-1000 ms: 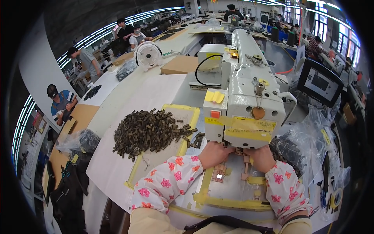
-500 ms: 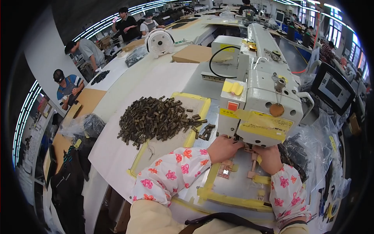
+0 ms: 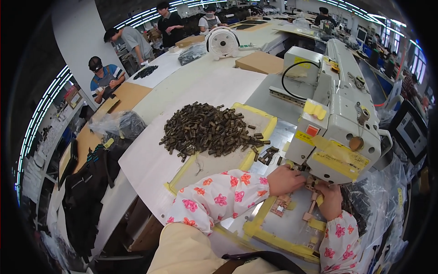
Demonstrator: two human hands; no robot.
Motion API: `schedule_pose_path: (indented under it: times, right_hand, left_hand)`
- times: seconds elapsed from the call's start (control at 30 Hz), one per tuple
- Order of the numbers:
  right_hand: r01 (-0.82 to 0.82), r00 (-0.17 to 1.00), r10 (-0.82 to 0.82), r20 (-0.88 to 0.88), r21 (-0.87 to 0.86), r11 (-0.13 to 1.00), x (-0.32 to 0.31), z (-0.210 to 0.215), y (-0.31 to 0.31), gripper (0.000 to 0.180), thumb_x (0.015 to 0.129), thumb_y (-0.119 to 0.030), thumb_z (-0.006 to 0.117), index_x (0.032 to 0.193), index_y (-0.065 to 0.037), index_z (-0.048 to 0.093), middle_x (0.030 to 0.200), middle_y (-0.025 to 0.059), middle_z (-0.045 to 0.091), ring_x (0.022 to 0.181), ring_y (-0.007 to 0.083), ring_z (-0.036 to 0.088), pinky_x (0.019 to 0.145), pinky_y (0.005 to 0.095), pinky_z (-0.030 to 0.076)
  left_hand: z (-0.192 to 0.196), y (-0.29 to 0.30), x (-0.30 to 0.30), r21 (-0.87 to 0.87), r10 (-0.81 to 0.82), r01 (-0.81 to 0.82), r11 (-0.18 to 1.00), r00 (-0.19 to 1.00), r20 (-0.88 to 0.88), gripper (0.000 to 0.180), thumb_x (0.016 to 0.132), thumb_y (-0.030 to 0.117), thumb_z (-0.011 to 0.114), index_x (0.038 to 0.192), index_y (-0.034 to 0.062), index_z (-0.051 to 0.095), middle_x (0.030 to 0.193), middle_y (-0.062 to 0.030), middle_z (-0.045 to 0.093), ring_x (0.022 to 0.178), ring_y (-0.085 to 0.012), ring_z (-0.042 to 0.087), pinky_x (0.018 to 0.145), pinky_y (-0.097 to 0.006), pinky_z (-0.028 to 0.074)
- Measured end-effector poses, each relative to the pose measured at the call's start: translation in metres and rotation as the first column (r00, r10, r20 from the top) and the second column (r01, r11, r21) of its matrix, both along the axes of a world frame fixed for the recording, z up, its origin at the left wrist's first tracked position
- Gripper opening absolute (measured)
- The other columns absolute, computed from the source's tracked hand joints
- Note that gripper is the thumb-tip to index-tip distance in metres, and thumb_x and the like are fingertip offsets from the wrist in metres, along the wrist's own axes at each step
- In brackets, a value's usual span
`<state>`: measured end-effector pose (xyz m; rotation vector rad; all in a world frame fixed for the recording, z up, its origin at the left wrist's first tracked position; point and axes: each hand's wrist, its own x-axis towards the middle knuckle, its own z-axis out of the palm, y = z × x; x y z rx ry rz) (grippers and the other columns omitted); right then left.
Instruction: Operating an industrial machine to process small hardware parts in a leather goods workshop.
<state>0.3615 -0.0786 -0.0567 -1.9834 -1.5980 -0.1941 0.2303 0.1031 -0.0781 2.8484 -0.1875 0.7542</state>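
Both hands (image 3: 285, 179) (image 3: 329, 200) under sewing machine (image 3: 340, 123), pile of brown pieces (image 3: 205, 129) beside

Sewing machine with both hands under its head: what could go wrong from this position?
1. Both the left hand and right hand sit close under the head of the sewing machine, so fingers could be caught if it runs.
2. The pile of small dark pieces spreads toward the machine; loose ones may slide onto the work plate.

Both grips meet under the sewing machine (image 3: 340, 123) head, left grip (image 3: 285, 179) beside right grip (image 3: 331, 199). Left of them, farther back, a heap of small pieces (image 3: 207, 130) lies on the bench (image 3: 200, 86).
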Motion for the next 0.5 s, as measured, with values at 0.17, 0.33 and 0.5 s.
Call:
schedule_pose_path:
  times: [0.17, 0.33, 0.5]
  right_hand:
    - [-0.033, 0.994, 0.025, 0.104, 0.073, 0.997, -0.005, 0.007, -0.007, 0.029, 0.062, 0.004, 0.059, 0.089, -0.001, 0.066, 0.094, 0.0144, 0.062, 0.091, 0.0359, 0.055, 0.078, 0.0407, 0.046]
    - [0.02, 0.998, -0.02, -0.054, -0.005, 1.0, -0.002, 0.021, -0.015, 0.025, 0.065, 0.001, 0.062, 0.089, -0.004, 0.067, 0.088, 0.0158, 0.06, 0.09, 0.0367, 0.054, 0.077, 0.0434, 0.044]
    - [0.035, 0.998, -0.038, -0.051, -0.052, 0.998, 0.006, 0.059, -0.021, 0.014, 0.076, -0.002, 0.063, 0.089, 0.0, 0.064, 0.086, 0.0183, 0.06, 0.082, 0.0378, 0.057, 0.071, 0.0415, 0.045]
  left_hand:
    - [0.001, 0.02, -0.003, 0.108, 0.053, -0.047, 0.993, 0.997, -0.057, 0.015, 0.077, 0.023, 0.061, 0.087, 0.0107, 0.059, 0.077, -0.0036, 0.061, 0.068, -0.0222, 0.061, 0.061, -0.036, 0.048]
    - [0.017, 0.057, -0.015, 0.098, 0.393, -0.38, 0.92, 0.888, -0.239, 0.016, 0.079, 0.021, 0.056, 0.081, 0.0055, 0.057, 0.062, -0.0092, 0.06, 0.064, -0.0282, 0.062, 0.058, -0.04, 0.048]
    - [0.024, 0.069, -0.012, 0.103, 0.29, -0.302, 0.948, 0.95, 0.118, 0.026, 0.074, 0.025, 0.065, 0.096, 0.0101, 0.063, 0.096, -0.0103, 0.059, 0.091, -0.0273, 0.054, 0.076, -0.039, 0.039]
